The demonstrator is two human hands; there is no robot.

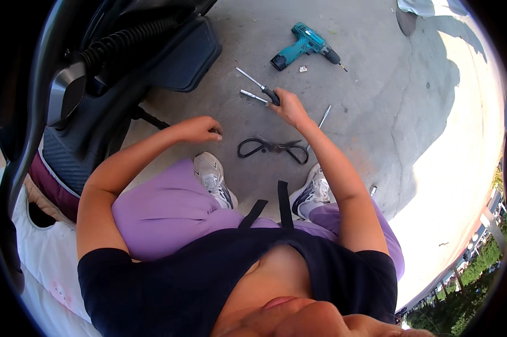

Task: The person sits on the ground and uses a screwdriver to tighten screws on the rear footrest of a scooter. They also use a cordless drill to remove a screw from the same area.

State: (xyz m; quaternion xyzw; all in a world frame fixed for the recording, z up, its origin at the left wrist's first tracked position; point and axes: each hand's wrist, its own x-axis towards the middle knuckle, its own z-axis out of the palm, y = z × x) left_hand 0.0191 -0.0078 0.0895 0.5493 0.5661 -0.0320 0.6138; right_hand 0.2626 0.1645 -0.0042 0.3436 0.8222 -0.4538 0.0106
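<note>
My right hand (289, 108) is closed around the black handle of a screwdriver (270, 94), its metal shaft pointing up and to the left. Beside that shaft, a second slim metal tool (254, 96) reaches toward the same hand; whether it is gripped too, I cannot tell. My left hand (200, 130) hovers left of centre, fingers curled in, and what they hold, if anything, is hidden. Between my feet and hands lie black-handled scissors (273, 147) on the concrete. A thin metal shaft (325, 115) lies on the ground, partly covered by my right forearm.
A teal cordless drill (304, 48) with a bit rests on the concrete farther off, near a small white-and-red piece (303, 69). At left stands a dark scooter (85, 129) with a coil spring and a black panel. My sneakers (213, 178) flank the scissors.
</note>
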